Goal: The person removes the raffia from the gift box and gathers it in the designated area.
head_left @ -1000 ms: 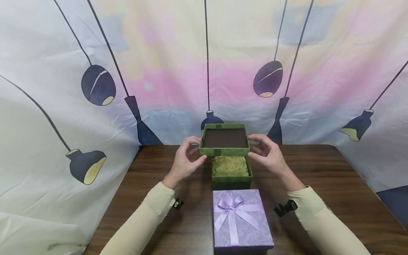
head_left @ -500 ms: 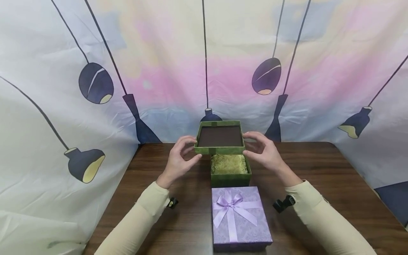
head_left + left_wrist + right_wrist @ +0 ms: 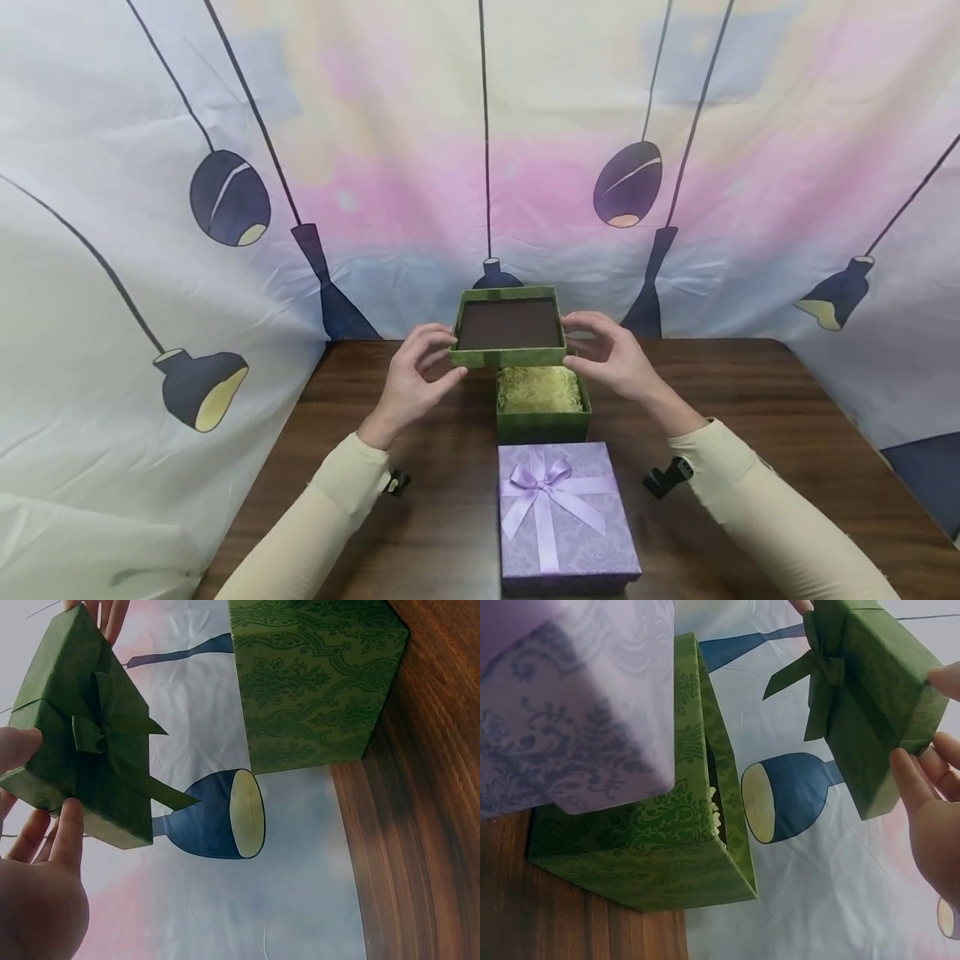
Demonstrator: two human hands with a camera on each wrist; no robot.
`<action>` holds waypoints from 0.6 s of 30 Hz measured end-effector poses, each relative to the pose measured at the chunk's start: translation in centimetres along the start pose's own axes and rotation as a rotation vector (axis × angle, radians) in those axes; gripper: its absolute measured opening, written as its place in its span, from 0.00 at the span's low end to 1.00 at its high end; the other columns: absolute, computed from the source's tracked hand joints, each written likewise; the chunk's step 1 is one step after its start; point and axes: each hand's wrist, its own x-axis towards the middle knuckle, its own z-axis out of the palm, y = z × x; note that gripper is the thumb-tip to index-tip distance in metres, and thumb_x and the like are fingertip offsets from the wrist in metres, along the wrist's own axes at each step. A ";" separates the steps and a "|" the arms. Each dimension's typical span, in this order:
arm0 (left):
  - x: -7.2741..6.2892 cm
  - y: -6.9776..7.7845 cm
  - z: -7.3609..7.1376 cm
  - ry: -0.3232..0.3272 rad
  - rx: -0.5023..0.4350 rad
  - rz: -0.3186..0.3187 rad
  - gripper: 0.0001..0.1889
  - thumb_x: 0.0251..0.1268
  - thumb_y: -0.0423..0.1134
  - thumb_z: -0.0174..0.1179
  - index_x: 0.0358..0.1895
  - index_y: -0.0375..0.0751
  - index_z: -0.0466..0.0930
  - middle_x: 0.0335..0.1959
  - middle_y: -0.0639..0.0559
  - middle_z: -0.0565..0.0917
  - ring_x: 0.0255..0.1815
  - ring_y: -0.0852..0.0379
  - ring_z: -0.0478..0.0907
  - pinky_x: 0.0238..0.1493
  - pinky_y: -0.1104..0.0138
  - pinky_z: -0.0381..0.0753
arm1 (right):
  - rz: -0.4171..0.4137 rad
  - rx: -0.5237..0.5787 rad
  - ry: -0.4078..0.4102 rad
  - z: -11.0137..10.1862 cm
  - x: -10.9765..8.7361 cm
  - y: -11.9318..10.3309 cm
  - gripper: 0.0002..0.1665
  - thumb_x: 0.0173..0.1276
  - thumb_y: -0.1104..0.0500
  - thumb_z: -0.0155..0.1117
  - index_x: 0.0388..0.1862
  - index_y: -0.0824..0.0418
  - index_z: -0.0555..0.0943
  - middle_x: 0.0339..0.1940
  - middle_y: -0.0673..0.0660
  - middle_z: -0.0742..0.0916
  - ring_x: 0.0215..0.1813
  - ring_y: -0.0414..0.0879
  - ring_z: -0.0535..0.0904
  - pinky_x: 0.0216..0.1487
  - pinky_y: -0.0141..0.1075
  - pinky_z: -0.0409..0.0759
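A green box lid with a dark inside is held up between both hands, its inside facing the head camera. My left hand grips its left side, thumb on the near edge and fingers beyond. My right hand pinches its right side likewise. In the left wrist view a green ribbon bow shows on the lid's top, which faces down. Below and just behind the lid stands the open green box, patterned and filled with pale shredded paper.
In front of the green box sits a lidded purple gift box with a lilac ribbon bow. Both rest on a dark wooden table. A fabric backdrop printed with lamps hangs behind and along the sides.
Both hands have carried the green lid a little to the left. The green box and the purple gift box have stayed in place.
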 end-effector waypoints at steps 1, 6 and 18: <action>-0.1 0.0 0.0 0.001 0.005 -0.002 0.19 0.52 0.20 0.68 0.48 0.21 0.76 0.55 0.28 0.72 0.58 0.37 0.73 0.58 0.57 0.80 | 0.000 0.001 -0.004 0.1 0.0 0.0 0.30 0.60 0.72 0.69 0.62 0.74 0.72 0.61 0.68 0.75 0.63 0.45 0.76 0.64 0.38 0.76; -0.1 0.2 -0.3 0.004 0.019 -0.003 0.19 0.52 0.20 0.68 0.48 0.22 0.76 0.55 0.28 0.72 0.58 0.36 0.73 0.58 0.52 0.79 | 0.010 0.028 -0.010 0.2 0.3 -0.2 0.30 0.61 0.71 0.69 0.62 0.75 0.72 0.62 0.68 0.74 0.65 0.61 0.73 0.64 0.38 0.76; -0.6 0.2 -1.4 -0.003 0.071 -0.056 0.18 0.52 0.22 0.69 0.47 0.25 0.78 0.55 0.31 0.74 0.57 0.41 0.75 0.56 0.50 0.81 | 0.029 -0.029 -0.070 0.7 1.2 -0.3 0.30 0.60 0.71 0.70 0.62 0.73 0.73 0.60 0.67 0.75 0.62 0.63 0.75 0.62 0.41 0.78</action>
